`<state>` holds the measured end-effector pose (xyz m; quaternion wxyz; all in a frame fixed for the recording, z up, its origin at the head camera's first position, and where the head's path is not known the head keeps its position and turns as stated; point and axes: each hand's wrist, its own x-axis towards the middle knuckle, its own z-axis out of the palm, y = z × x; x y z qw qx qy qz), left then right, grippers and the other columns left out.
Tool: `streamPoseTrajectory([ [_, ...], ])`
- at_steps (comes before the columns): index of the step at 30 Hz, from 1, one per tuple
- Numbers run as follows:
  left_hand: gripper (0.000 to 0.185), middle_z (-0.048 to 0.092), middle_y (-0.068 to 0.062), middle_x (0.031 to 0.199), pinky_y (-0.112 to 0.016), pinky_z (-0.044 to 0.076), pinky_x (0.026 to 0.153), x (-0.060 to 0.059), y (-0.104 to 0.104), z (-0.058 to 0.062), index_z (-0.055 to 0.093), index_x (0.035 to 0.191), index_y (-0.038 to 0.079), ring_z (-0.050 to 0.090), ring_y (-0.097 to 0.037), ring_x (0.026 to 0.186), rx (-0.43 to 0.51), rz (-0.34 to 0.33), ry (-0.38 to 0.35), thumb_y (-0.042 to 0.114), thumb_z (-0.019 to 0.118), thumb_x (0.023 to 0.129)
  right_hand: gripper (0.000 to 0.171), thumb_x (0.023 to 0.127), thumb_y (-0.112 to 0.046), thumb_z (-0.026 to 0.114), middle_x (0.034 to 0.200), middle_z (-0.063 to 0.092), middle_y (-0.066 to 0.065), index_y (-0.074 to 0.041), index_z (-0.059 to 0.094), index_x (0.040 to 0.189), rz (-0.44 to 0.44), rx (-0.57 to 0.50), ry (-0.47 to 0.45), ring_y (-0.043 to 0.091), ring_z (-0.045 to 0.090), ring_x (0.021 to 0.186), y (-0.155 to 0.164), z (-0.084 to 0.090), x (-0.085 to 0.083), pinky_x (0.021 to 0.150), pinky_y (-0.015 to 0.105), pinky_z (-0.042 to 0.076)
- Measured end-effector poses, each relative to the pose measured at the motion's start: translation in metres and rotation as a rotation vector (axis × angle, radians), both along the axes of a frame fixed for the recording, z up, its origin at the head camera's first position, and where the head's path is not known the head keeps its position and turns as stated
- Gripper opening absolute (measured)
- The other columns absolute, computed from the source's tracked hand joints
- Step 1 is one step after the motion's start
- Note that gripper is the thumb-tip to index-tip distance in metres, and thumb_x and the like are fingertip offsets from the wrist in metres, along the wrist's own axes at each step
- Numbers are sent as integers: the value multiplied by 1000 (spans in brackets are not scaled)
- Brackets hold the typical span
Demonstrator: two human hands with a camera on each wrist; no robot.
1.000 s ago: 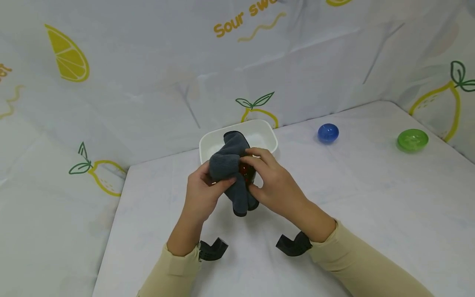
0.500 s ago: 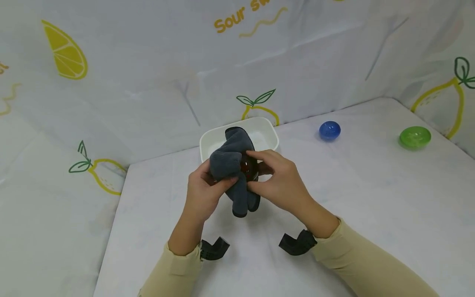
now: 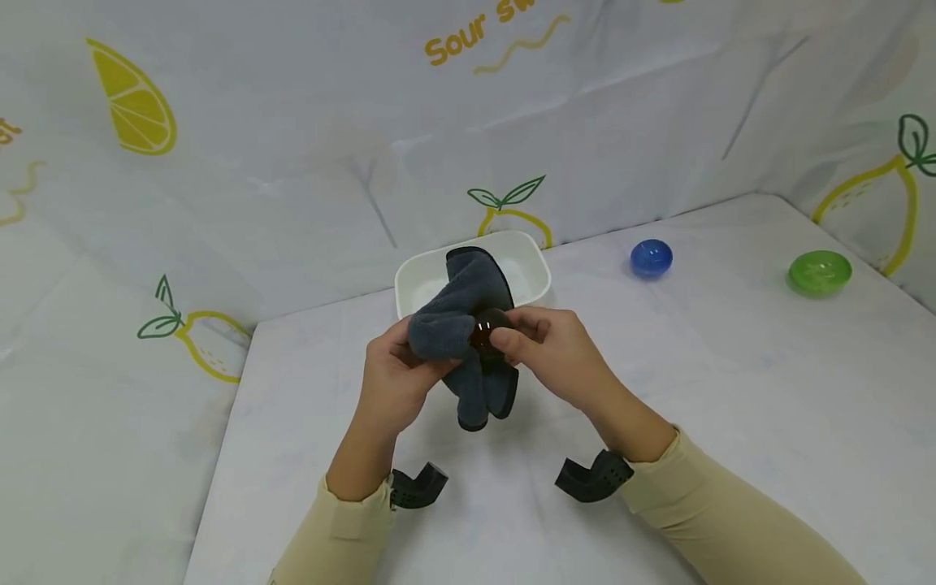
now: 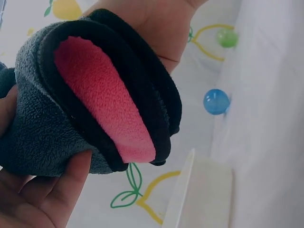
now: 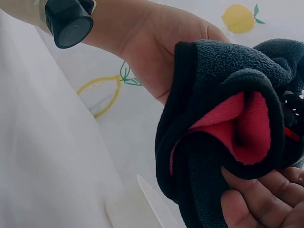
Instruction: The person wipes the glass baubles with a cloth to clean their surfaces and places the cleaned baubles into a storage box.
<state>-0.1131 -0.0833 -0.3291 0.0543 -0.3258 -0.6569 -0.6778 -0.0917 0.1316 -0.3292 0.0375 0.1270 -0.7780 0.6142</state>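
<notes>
My left hand (image 3: 391, 370) grips a dark grey-blue cloth (image 3: 442, 321) with black trim, bunched and folded; its pink underside shows in both wrist views. Against the cloth's right side sits a dark red, shiny, rounded piece (image 3: 483, 331), glassy-looking. My right hand (image 3: 559, 353) pinches that piece, thumb on its front and fingers behind. Cloth and piece are held up in front of a white tub (image 3: 537, 280). In the right wrist view, a dark glossy part of the piece (image 5: 292, 107) shows at the right edge, mostly hidden by the cloth.
A blue glassy round thing (image 3: 651, 258) and a green, shallow bowl-like one (image 3: 820, 273) stand at the back right of the white-covered table (image 3: 702, 374). A lemon-printed sheet (image 3: 292, 146) hangs behind. Each wrist carries a black camera mount (image 3: 418, 486).
The right fingers have moved off the cloth's edge onto the red piece, the thumb now across its front. The cloth's upper part has spread wider. The left hand keeps its grip.
</notes>
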Motion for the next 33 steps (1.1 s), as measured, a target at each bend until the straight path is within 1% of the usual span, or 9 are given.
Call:
streamPoseTrajectory([
  [3,38,68,4,108,-33,59,81,0,-1,0,66,114,-2,66,-17,100,-11,17,7,-16,69,78,68,83,-65,64,95,74,11,-1,70,108,16,-9,1,18,68,79,1,-1,0,73,30,58],
  [8,34,70,9,100,-33,60,77,2,-1,2,64,110,-13,68,-15,94,-56,97,-48,-15,72,77,45,84,-39,77,98,74,6,-7,71,115,-1,21,10,15,70,84,2,1,2,74,31,58],
  [10,33,71,11,97,-32,60,76,2,-1,2,65,109,-13,69,-13,92,-71,128,-74,-14,72,77,48,80,-32,82,100,73,4,-10,69,120,-13,53,40,15,69,87,2,2,3,74,32,58],
  [13,34,72,10,95,-31,60,75,2,-1,2,65,109,-12,70,-12,89,-77,158,-100,-14,73,76,59,74,-32,87,101,72,-1,-14,67,126,-40,121,118,13,66,88,1,2,5,73,33,56],
  [16,35,73,4,98,-32,60,75,2,-1,2,66,110,-11,70,-13,89,-77,174,-112,-14,73,76,66,71,-32,89,111,71,-3,-16,65,130,-63,183,221,11,64,92,0,2,5,78,32,56],
  [21,35,72,-10,104,-35,60,78,0,-2,2,67,112,-8,71,-16,94,-87,170,-125,-10,74,78,70,69,-23,90,123,68,-2,-15,62,133,-79,268,408,11,62,101,-1,-1,3,82,30,54],
  [24,35,72,-14,106,-36,60,79,-2,-2,2,67,113,-6,70,-18,96,-86,164,-130,-9,75,79,71,69,-13,90,128,65,0,-14,61,134,-70,279,486,13,61,111,-1,-3,1,84,33,54],
  [30,38,70,-18,111,-37,60,80,-5,1,-1,67,117,-4,68,-19,102,-85,168,-149,-7,75,80,72,70,-3,88,135,61,2,-11,58,135,-92,270,505,18,60,119,-4,-7,-1,97,35,51],
  [33,39,69,-17,114,-37,59,81,-6,2,-2,67,119,-2,68,-20,104,-95,172,-149,-6,75,81,68,70,1,86,136,60,5,-6,58,131,-84,219,485,21,59,122,-4,-7,-2,100,33,50],
])
